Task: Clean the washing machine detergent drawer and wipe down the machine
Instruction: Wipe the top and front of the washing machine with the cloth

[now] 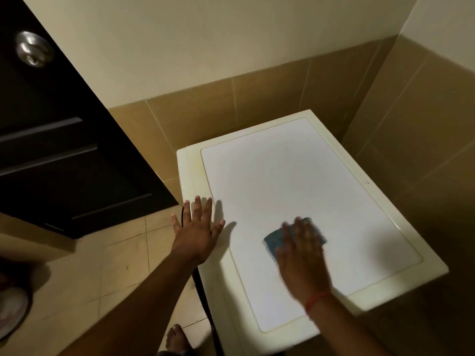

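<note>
The white top of the washing machine (295, 176) fills the middle and right of the head view, seen from above. My right hand (302, 260) lies flat on a blue cloth (270, 240) near the top's front, fingers straight, blurred by motion. My left hand (196, 228) rests with spread fingers on the machine's left edge. The detergent drawer is out of sight.
A dark door (59, 140) with a round metal knob (33, 48) stands open at the left. Tan tiled walls (257, 98) close in behind and to the right of the machine. A bare foot (177, 337) stands on the tiled floor. A pale round basin (10, 312) sits at the lower left.
</note>
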{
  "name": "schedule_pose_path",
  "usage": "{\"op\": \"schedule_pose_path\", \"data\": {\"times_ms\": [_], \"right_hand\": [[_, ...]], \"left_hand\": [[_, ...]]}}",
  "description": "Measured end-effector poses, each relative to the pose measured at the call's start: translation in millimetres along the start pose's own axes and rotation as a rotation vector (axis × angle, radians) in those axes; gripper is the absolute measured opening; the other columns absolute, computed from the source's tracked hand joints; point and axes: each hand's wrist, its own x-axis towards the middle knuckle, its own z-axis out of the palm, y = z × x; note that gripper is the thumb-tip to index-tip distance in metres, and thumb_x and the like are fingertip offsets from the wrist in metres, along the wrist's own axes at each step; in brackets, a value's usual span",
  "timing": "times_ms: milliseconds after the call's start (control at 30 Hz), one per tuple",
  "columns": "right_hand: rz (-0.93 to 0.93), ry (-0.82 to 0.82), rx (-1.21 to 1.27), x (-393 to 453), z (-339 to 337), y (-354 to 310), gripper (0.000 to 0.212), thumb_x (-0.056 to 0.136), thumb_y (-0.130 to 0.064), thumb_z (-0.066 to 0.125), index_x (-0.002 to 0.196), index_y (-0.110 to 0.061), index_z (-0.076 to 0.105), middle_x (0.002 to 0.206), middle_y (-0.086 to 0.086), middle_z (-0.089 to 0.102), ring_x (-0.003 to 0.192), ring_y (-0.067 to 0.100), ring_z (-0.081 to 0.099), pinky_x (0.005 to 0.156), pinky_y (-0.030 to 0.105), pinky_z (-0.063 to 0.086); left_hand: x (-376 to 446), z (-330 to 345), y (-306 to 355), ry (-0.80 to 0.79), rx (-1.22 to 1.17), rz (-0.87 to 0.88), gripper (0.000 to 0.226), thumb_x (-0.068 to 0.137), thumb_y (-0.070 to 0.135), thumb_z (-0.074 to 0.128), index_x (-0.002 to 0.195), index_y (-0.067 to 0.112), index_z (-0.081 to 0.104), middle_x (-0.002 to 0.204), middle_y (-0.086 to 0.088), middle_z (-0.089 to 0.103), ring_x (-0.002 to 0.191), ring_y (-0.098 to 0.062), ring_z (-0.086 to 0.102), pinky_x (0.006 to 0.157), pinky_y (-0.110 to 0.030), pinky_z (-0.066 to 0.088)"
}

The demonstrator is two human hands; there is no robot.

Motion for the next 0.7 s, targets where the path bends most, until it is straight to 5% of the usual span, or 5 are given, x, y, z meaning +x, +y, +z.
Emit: {"op": "schedule_pose_path", "data": {"times_ms": [133,300,433,500,700], "right_hand": [[-0.375,-0.072,-0.027,-25.1,4.5,-46.9,0.056,0.1,-0.043,0.031,0.151,-0.019,0.034,0.161,0.008,0.023,0.15,0.026,0.009,0.117,0.048,0.022],[0.133,-0.017,-0.034,4.4,19.2,-121.3,0.064,0.101,-0.044,0.009,0.149,-0.013,0.038,0.156,0.019,0.03,0.147,0.036,0.017,0.118,0.051,0.017],[0.016,-0.042,-0.04,20.7,23.8,-177.6,0.059,0.099,-0.043,0.026,0.143,-0.011,0.046,0.15,0.02,0.04,0.141,0.039,0.031,0.114,0.051,0.026],[0.248,-0.025,0.023,31.3,19.4,-179.9,0.065,0.1,-0.049,0.017,0.143,-0.009,0.045,0.149,0.022,0.039,0.14,0.04,0.032,0.113,0.054,0.029],[0.368,-0.053,0.023,29.3,24.8,-224.3,0.065,0.098,-0.051,0.012,0.155,-0.019,0.016,0.161,0.013,0.011,0.149,0.033,0.007,0.119,0.046,0.007]], "left_hand": [[10.9,-7.6,-33.8,-0.013,-0.024,0.025,0.068,0.098,0.061,0.013,0.152,0.033,-0.017,0.162,0.0,-0.021,0.147,-0.026,-0.024,0.117,-0.059,-0.009],[29.6,-25.7,-98.0,-0.017,0.008,0.096,0.069,0.098,0.061,0.012,0.154,0.031,-0.014,0.163,-0.003,-0.017,0.148,-0.027,-0.022,0.117,-0.06,-0.007],[38.2,-49.8,-151.1,-0.038,0.023,0.214,0.07,0.097,0.063,0.013,0.155,0.031,-0.008,0.164,-0.003,-0.014,0.149,-0.028,-0.02,0.117,-0.062,-0.007],[40.8,-64.7,-181.1,-0.052,0.06,0.263,0.071,0.096,0.065,0.012,0.155,0.031,-0.008,0.164,-0.003,-0.015,0.148,-0.029,-0.021,0.116,-0.063,-0.007],[46.0,-108.2,-242.7,-0.015,0.056,0.303,0.072,0.095,0.066,0.009,0.154,0.032,-0.014,0.163,-0.004,-0.017,0.147,-0.029,-0.024,0.117,-0.062,-0.007]]}}
